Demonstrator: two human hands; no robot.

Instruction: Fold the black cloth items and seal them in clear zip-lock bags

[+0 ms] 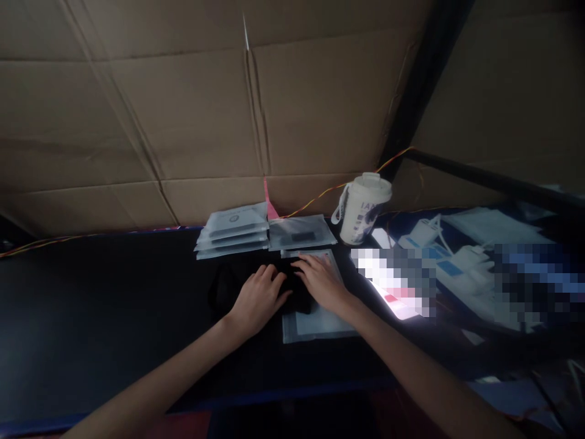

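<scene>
A black, soft-looking folded fabric item (223, 289) lies on the dark table, hard to tell from the black surface around it. On its top rests my left hand (259, 299), fingers slightly bent and thumb apart. My right hand (320, 280) lies on the right part of the fabric with its fingers stretched out. Under the fabric and my right wrist is a clear zip bag (301, 326), partly covered. I cannot make out what kind of garment or cloth the black item is.
Behind the hands sit a stack of filled zip bags (235, 225) and another bag (301, 233). A white lidded cup (365, 210) stands at the back right, near a lit phone (402, 310). White adapters and cables (466, 262) lie further right. A cardboard wall (205, 122) closes the back.
</scene>
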